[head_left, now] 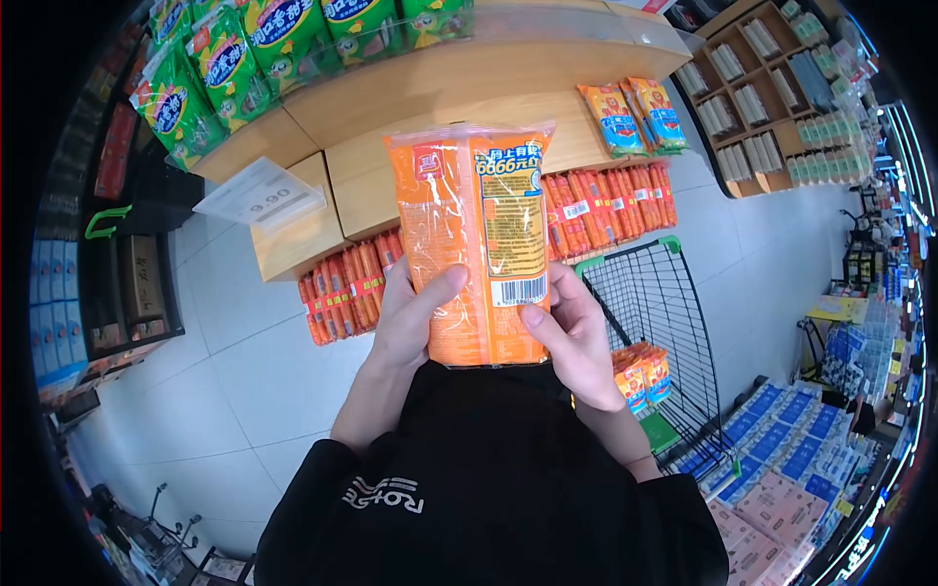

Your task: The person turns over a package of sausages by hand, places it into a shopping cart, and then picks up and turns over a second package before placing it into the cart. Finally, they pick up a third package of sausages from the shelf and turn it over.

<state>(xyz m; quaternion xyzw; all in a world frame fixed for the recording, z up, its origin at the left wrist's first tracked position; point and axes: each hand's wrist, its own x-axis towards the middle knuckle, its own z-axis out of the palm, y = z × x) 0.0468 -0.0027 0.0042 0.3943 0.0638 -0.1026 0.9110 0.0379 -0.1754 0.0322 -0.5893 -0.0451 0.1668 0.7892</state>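
Note:
An orange plastic package (459,234) is held upright in front of the chest, its back with text and a barcode facing the camera. My left hand (415,313) grips its left edge, with the thumb lying on the back. On the lower right side, my right hand (576,337) holds it, thumb just below the barcode. The other fingers of both hands are mostly hidden behind the package. Beyond it is a wooden display shelf (362,186), with two orange and blue packages (618,122) standing at its right end.
Green bags (283,39) line the upper shelf. A price sign (262,195) stands at left. Red sausage packs (352,283) sit on the lower ledge. At right is a wire cart (664,322) holding orange packages (640,376). Stacked blue packs (782,430) lie at lower right.

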